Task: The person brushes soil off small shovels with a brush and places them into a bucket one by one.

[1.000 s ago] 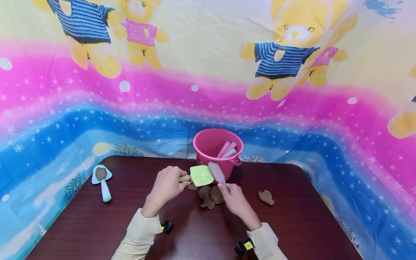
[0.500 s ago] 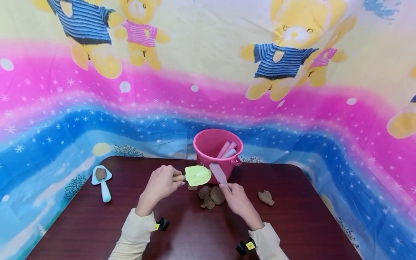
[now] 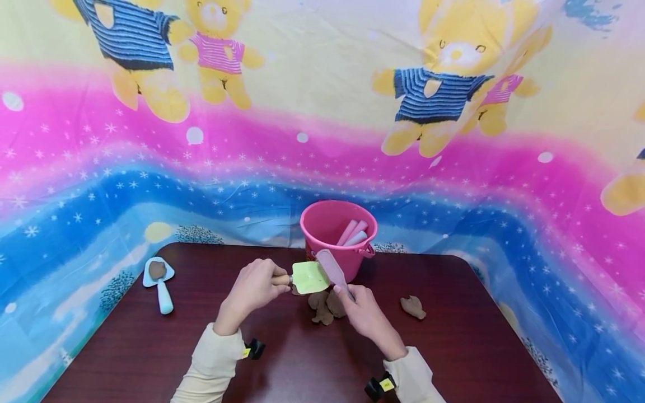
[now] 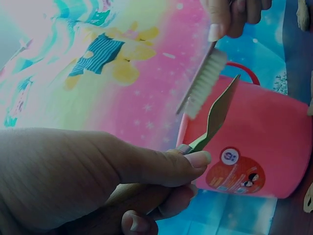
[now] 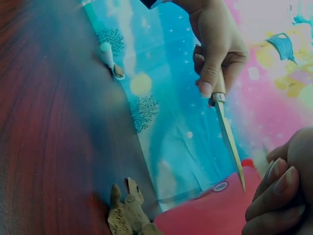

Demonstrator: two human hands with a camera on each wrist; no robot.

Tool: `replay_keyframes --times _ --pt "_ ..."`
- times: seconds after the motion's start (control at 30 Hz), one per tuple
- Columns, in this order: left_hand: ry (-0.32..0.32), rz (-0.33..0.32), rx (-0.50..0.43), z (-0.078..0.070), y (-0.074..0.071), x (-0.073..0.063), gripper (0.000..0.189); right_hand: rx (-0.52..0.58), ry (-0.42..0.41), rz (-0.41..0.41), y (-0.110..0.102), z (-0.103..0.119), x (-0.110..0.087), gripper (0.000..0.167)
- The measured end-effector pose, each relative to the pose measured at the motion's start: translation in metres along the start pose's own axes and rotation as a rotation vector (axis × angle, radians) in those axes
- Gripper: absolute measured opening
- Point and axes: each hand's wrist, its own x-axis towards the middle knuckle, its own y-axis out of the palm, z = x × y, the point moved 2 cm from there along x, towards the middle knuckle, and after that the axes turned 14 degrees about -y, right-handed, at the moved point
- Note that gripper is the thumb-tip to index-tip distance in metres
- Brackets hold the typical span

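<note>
My left hand (image 3: 254, 285) grips the wooden handle of a small green shovel (image 3: 308, 278). Its blade points right, in front of the pink bucket (image 3: 319, 224). In my right hand (image 3: 370, 313) is a brush with a flat mauve back (image 3: 330, 266); white bristles (image 4: 208, 81) show in the left wrist view. In the head view the brush overlaps the blade's right edge. Below both tools, several brown clay-like lumps (image 3: 321, 314) lie on the table. The right wrist view shows the shovel blade edge-on, while the brush is hidden behind my right fingers (image 5: 274, 205).
Pink and pale handles (image 3: 351, 232) stick up inside the bucket. A light-blue trowel (image 3: 164, 296) bearing a brown lump (image 3: 157, 270) lies at the table's left. Another brown lump (image 3: 413, 307) sits at right. A printed bear cloth (image 3: 302, 168) hangs behind the dark table (image 3: 433, 358).
The shovel shifts left and its blade turns, then comes back slightly right and lower. The brush moves left and up over the blade's edge. Lumps and bucket stay put.
</note>
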Motion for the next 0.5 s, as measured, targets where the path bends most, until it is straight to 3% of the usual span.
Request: replay_keyframes --times 0.33,0.5 --pt "0.036 0.008 -0.021 -0.004 0.006 0.001 0.012 0.064 -0.122 0.112 0.017 0.005 -0.001 0.035" --pt "0.086 -0.023 0.000 -0.006 0.004 0.001 0.016 0.125 -0.107 0.162 0.023 0.010 -0.002 0.036"
